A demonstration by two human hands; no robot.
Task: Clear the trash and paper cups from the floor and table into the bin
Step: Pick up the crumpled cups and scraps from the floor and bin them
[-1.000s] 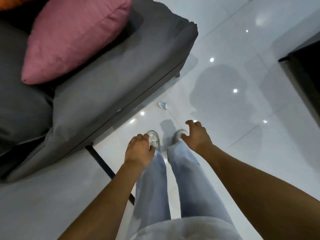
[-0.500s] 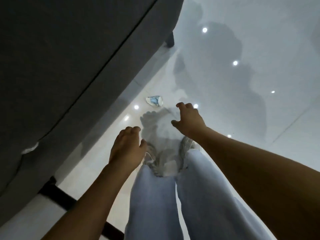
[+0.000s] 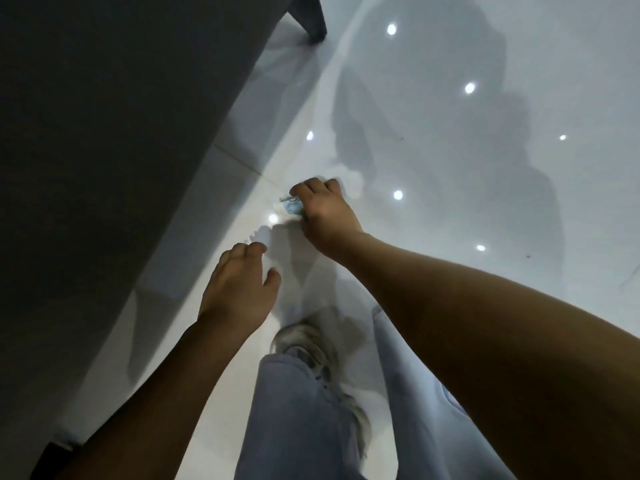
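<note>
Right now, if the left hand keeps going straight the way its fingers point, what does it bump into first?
Probably the small crumpled blue-and-white wrapper that the right hand is gripping on the glossy white tiled floor. The left hand points up towards it, though depth is hard to judge, so it might meet bare floor first.

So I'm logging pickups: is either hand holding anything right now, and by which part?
The right hand has its fingers curled on the small blue-and-white scrap of trash on the floor, at its right edge. The left hand holds nothing.
</note>
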